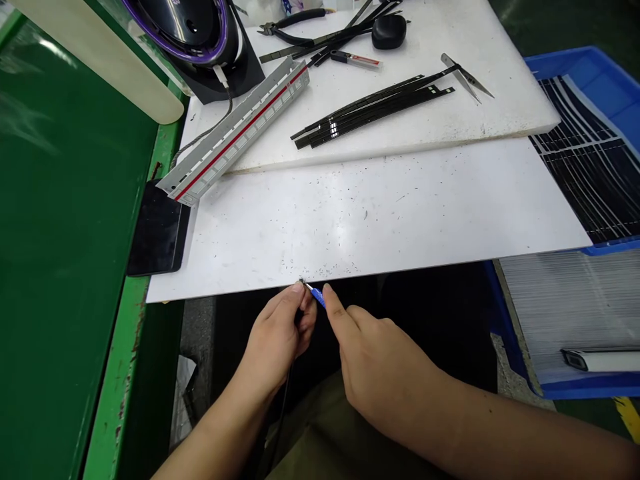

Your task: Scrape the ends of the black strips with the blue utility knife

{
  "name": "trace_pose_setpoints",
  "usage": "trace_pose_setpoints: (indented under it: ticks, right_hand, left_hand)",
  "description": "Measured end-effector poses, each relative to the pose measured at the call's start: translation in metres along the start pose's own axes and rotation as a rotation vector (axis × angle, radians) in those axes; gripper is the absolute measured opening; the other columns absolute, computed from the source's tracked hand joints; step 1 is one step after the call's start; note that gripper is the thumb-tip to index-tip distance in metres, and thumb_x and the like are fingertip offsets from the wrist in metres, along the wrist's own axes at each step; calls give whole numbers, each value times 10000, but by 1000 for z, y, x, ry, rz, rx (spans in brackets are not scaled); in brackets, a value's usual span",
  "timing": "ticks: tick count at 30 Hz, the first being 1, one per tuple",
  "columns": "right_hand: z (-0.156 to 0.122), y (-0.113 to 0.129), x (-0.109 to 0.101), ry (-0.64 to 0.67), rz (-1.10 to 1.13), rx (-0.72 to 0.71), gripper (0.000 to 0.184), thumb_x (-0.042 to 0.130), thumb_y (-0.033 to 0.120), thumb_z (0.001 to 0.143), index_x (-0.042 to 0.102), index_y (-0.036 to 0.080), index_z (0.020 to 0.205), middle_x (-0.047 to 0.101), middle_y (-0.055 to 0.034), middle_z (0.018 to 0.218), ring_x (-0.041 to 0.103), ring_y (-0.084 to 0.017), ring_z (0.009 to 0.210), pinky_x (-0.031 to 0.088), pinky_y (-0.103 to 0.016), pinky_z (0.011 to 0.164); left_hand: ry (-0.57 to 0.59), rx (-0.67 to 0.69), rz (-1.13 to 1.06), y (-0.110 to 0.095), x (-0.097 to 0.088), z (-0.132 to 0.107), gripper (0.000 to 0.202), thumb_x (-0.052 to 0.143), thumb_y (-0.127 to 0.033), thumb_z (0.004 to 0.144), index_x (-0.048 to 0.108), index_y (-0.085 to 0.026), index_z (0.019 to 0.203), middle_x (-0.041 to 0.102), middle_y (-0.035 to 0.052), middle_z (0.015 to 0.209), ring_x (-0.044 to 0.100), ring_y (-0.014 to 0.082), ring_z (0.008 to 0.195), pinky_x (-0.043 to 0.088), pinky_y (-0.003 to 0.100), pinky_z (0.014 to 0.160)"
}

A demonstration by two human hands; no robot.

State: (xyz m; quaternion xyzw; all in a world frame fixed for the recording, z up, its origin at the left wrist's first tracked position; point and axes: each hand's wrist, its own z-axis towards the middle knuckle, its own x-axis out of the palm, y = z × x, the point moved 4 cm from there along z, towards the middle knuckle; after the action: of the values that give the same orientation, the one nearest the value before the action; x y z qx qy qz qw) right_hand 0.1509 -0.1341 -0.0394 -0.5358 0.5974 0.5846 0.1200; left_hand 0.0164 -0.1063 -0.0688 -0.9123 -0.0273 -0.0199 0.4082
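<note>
At the near edge of the white board, my left hand pinches the end of a thin black strip. The strip hangs down below that hand toward my lap. My right hand is closed around a slim craft knife with a blue grip, index finger stretched along it. Its metal tip meets the strip's end at my left fingertips; whether it cuts into it I cannot tell. Most of the knife is hidden inside my right hand. Tiny dark shavings lie scattered on the board just beyond.
On the white foam slab lie black strips, tweezers, cutting pliers, a small knife and a black case. A grey channel leans over a phone at left. Blue bins stand right.
</note>
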Motion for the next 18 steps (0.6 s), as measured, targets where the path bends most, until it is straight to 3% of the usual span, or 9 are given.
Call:
trace_pose_setpoints:
  ticks: [6, 9, 11, 14, 16, 18]
  right_hand:
    - [2, 6, 4, 33, -98, 42, 786, 454, 55, 804, 224, 57, 1556, 617, -96, 875, 508, -166, 530, 396, -301, 454]
    - [-1, 1, 7, -14, -26, 21, 764, 420, 22, 823, 216, 65, 1558, 629, -97, 908, 537, -174, 550, 410, -300, 460]
    - [-3, -7, -1, -117, 132, 9, 669, 383, 44, 897, 251, 95, 1551, 644, -92, 952, 579, -176, 607, 459, -295, 504]
    - [-3, -25, -28, -350, 356, -42, 461, 394, 187, 1013, 421, 133, 1469, 678, -66, 986, 641, -176, 757, 532, -300, 669]
    - [2, -39, -50, -483, 355, -110, 424, 410, 225, 1028, 458, 123, 1437, 692, -44, 917, 643, -166, 758, 537, -293, 703]
    - [12, -51, -68, -586, 249, -175, 475, 368, 172, 1021, 359, 79, 1487, 688, -50, 892, 636, -172, 767, 545, -298, 698]
  left_hand:
    - [-1, -4, -8, -1, -1, 0, 373, 492, -455, 937, 433, -194, 677, 373, -63, 527, 277, 50, 395, 210, 148, 355]
    - [17, -33, -49, -4, -2, -4, 357, 475, -421, 940, 435, -195, 667, 366, -62, 507, 266, 55, 373, 220, 154, 341]
    - [58, -26, -102, -8, -3, -8, 345, 467, -405, 940, 457, -194, 668, 378, -57, 502, 282, 60, 365, 256, 162, 340]
    - [137, -3, -183, -16, -3, -14, 329, 475, -409, 940, 527, -186, 703, 402, -51, 522, 296, 56, 370, 276, 162, 350]
    - [154, 31, -187, -23, -2, -18, 293, 499, -417, 935, 590, -184, 783, 413, -54, 543, 276, 46, 374, 238, 156, 348]
    - [143, 78, -153, -30, -1, -21, 253, 538, -437, 922, 627, -200, 933, 421, -63, 563, 243, 42, 375, 186, 161, 344]
